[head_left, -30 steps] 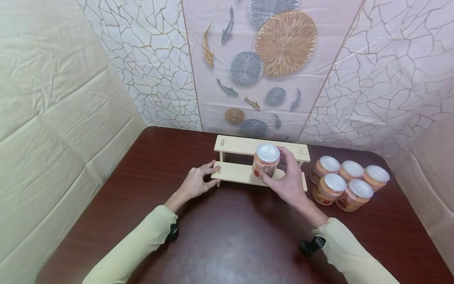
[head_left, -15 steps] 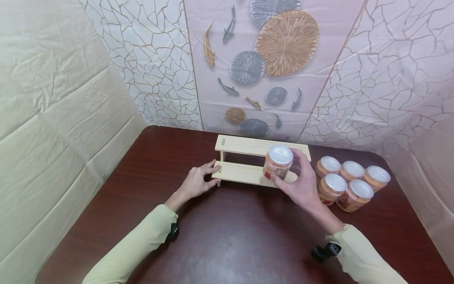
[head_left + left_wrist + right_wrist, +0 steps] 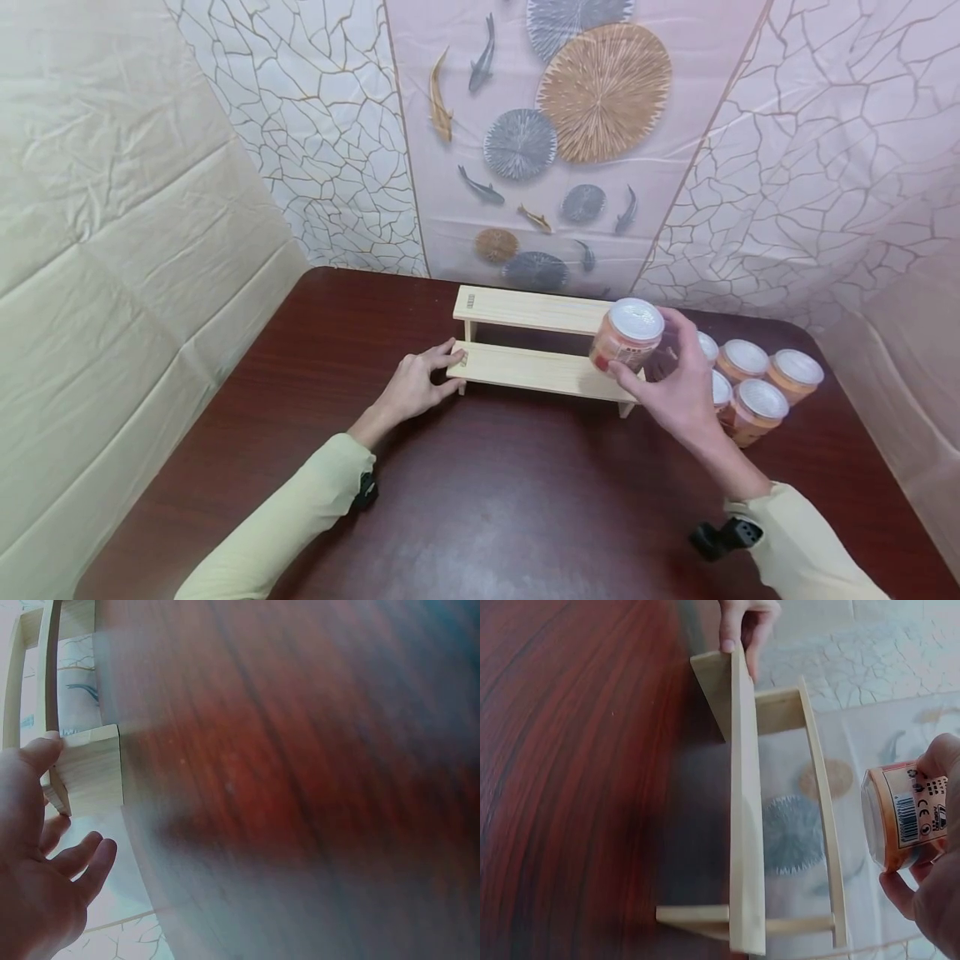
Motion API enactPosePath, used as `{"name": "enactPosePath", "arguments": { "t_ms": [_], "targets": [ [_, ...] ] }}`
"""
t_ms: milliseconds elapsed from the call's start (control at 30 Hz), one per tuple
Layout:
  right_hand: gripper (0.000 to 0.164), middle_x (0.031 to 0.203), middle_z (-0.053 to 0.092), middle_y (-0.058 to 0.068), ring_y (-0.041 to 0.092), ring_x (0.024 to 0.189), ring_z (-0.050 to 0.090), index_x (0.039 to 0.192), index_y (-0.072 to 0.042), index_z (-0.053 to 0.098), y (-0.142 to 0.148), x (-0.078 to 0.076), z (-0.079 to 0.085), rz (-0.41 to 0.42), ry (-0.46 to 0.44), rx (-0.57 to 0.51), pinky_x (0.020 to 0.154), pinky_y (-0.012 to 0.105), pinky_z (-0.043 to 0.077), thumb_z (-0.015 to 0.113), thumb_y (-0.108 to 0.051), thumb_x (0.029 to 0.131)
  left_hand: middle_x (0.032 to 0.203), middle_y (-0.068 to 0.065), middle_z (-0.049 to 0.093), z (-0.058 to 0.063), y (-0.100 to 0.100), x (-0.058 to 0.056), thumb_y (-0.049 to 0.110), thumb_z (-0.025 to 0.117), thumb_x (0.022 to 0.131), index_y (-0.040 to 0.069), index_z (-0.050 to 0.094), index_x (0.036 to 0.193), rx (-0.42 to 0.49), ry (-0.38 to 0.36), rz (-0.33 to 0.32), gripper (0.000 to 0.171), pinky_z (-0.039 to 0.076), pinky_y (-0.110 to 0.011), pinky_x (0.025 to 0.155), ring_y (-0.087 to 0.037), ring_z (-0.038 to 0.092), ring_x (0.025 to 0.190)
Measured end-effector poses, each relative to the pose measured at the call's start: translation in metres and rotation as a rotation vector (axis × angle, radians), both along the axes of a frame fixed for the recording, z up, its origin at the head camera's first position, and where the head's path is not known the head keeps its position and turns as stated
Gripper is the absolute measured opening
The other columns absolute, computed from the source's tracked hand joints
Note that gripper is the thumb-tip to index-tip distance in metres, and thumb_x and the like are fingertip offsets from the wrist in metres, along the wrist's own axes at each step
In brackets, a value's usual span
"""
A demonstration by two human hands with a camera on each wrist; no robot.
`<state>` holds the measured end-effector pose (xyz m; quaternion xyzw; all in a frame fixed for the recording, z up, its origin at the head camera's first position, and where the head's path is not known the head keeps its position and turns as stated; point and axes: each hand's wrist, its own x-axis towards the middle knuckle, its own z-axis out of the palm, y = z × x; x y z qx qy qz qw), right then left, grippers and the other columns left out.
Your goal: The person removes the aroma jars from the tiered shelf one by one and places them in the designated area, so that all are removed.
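A two-tier pale wooden shelf [image 3: 540,371] stands on the dark table toward the back wall. My left hand [image 3: 414,385] pinches the left end of its lower board; in the left wrist view the thumb [image 3: 43,752] lies along the board's edge. My right hand [image 3: 678,387] grips an orange jar [image 3: 621,350] with a silvery lid and printed label, thumb on the near side. From the right wrist, the jar [image 3: 900,817] hangs above the shelf, with space between its base and the boards. In the head view it overlaps the right end of both tiers.
Several matching jars [image 3: 745,358] stand grouped on the table right of the shelf, partly hidden behind my right hand. A patterned cloth wall [image 3: 360,167] closes off the back, and a beige cloth [image 3: 112,292] hangs at the left.
My right hand has carried the jar rightward along the shelf, from over the middle to its right end. The left hand has stayed on the left end of the lower board.
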<state>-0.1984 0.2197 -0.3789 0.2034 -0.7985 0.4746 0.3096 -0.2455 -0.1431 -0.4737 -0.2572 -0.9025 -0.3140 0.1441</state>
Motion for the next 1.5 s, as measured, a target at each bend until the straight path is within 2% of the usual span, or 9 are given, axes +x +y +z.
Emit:
{"name": "enactPosePath", "arguments": {
  "t_ms": [133,233,367,500,667,767,1000,1500],
  "targets": [
    [0.087,0.12,0.054,-0.002,0.005,0.105,0.053,0.138,0.005,0.046,0.008,0.006,0.007,-0.066,-0.047,-0.002,0.082,0.014,0.045,0.087,0.014,0.062,0.137,-0.019,0.058,0.0,0.0,0.0,0.02,0.083,0.084,0.008,0.069,0.128,-0.004,-0.003,0.002,0.048,0.051,-0.047,0.093,-0.035,0.059,0.119],
    [0.083,0.121,0.051,-0.007,0.005,0.106,0.051,0.137,0.01,0.044,0.01,0.017,0.019,-0.094,-0.085,-0.025,0.085,0.014,0.044,0.083,0.018,0.063,0.137,-0.019,0.058,0.0,0.0,0.001,0.021,0.083,0.084,0.008,0.069,0.129,-0.01,-0.004,0.002,0.048,0.051,-0.047,0.092,-0.035,0.059,0.119],
    [0.079,0.119,0.05,-0.01,0.005,0.105,0.051,0.134,0.015,0.043,0.014,0.027,0.033,-0.119,-0.088,-0.043,0.086,0.013,0.044,0.079,0.02,0.064,0.137,-0.019,0.058,0.0,0.0,0.001,0.021,0.083,0.084,0.008,0.069,0.129,-0.009,-0.009,0.003,0.049,0.05,-0.047,0.093,-0.035,0.059,0.12],
    [0.083,0.119,0.05,-0.012,0.004,0.105,0.05,0.135,0.012,0.046,0.033,0.021,0.025,-0.168,-0.067,-0.038,0.087,0.013,0.043,0.082,0.018,0.061,0.137,-0.019,0.058,0.0,0.0,0.001,0.021,0.083,0.084,0.007,0.069,0.129,-0.005,-0.004,0.002,0.049,0.05,-0.047,0.093,-0.036,0.058,0.12],
    [0.088,0.123,0.049,-0.007,0.009,0.107,0.05,0.139,0.003,0.047,0.057,0.017,0.015,-0.192,-0.113,-0.043,0.086,0.013,0.043,0.084,0.016,0.061,0.137,-0.02,0.058,-0.001,0.0,0.0,0.022,0.083,0.084,0.007,0.068,0.129,-0.005,-0.001,-0.002,0.05,0.05,-0.047,0.093,-0.036,0.059,0.12],
    [0.088,0.124,0.049,-0.006,0.011,0.107,0.051,0.14,0.001,0.046,0.064,0.018,0.016,-0.193,-0.138,-0.059,0.082,0.011,0.046,0.083,0.018,0.063,0.137,-0.02,0.058,-0.001,0.0,0.0,0.022,0.083,0.084,0.008,0.068,0.129,0.0,-0.007,-0.004,0.049,0.05,-0.047,0.093,-0.036,0.058,0.12],
    [0.086,0.12,0.051,-0.01,0.009,0.105,0.053,0.14,-0.001,0.048,0.075,0.021,0.021,-0.258,-0.134,-0.037,0.082,0.009,0.045,0.083,0.016,0.063,0.137,-0.02,0.058,-0.002,0.0,0.0,0.02,0.083,0.084,0.006,0.068,0.129,0.0,0.006,-0.001,0.05,0.05,-0.047,0.093,-0.036,0.058,0.121],
    [0.089,0.122,0.054,-0.005,0.009,0.105,0.054,0.142,-0.004,0.047,0.099,0.027,0.025,-0.31,-0.135,-0.097,0.081,0.01,0.046,0.079,0.023,0.063,0.137,-0.02,0.057,-0.001,-0.001,0.0,0.02,0.082,0.085,0.006,0.068,0.129,0.001,-0.004,-0.005,0.048,0.051,-0.047,0.093,-0.036,0.057,0.121]
  ]
}}
